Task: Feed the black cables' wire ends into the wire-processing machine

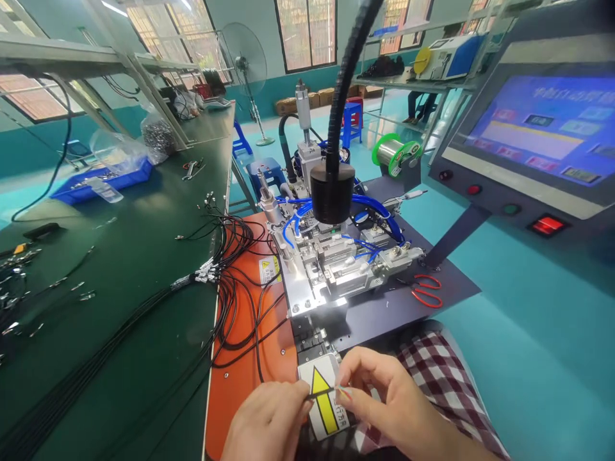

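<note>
My left hand and my right hand meet low in the view, over a white label with a yellow arrow. Both pinch the stripped end of a thin black cable, the left on the black sheath, the right on the fine wire tips. Just beyond stands a small metal machine with blue air hoses and a black lamp head on a gooseneck, lighting its jig. A bundle of black cables with metal plugs lies on the orange mat to the left.
Red-handled snips lie right of the machine. A control panel with a blue screen and buttons rises at right. The green bench carries loose connectors, a blue tray and bags. A solder spool, fan and stools stand behind.
</note>
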Available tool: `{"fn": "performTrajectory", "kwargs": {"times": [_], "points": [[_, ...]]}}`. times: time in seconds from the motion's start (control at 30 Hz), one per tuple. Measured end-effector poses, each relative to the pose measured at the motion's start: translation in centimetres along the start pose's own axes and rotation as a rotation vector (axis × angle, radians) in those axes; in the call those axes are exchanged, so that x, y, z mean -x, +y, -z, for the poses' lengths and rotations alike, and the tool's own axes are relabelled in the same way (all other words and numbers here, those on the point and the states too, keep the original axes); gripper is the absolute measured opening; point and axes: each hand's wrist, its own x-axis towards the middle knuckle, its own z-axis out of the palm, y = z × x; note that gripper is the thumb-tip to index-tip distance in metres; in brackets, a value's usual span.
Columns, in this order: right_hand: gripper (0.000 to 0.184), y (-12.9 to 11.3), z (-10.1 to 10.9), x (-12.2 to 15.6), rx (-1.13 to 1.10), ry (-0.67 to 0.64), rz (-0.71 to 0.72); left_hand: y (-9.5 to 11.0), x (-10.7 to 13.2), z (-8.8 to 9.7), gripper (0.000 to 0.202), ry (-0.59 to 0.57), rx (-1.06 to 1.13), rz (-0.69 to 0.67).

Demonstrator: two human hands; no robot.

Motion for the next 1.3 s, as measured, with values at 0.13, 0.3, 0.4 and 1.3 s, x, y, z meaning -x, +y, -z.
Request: {"fn": "performTrajectory", "kwargs": {"times": [0.13,0.3,0.4,1.3], "points": [[0.015,0.5,0.3,-0.4,-0.007,0.001,0.037,0.9,-1.0,0.0,0.027,-0.096,0.224,0.115],[0.026,0.9,1.8,-0.9,-0.219,-0.045,-0.038,2.0,-2.6,-0.6,0.029,-0.181,0.508,0.262],[0.035,0.8,1.8,-1.1,-0.328,-0.066,-0.050,1.9,-2.6,-1.3,0.031,-0.185,0.576,0.322],[0.019,2.0,-1.0,-0.4,0.248,0.256,0.178,1.7,-3.5,-2.6,0.024,0.055,0.999,0.797]]}}
